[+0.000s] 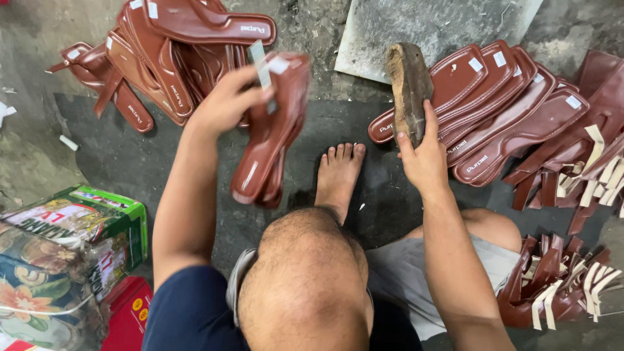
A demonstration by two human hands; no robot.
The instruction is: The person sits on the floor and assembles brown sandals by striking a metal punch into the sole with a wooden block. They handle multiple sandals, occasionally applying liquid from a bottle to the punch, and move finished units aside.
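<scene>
1. I count 2 hands in view: the left hand (224, 104) and the right hand (426, 156).
2. I see 1 bare foot (338, 172) on the floor.
3. 1 worn wooden block (408, 88) is held upright.
4. About 2 brown sandal soles (270, 140) are held together; I cannot tell the exact number.
5. 2 stacks of brown soles lie on the floor: the left stack (169, 58) and the right stack (500, 107) of about 5.
6. 2 heaps of brown straps: 1 upper heap (585, 166), 1 lower heap (552, 283).
7. 1 grey slab (429, 26).
8. 1 green carton (97, 218).
</scene>
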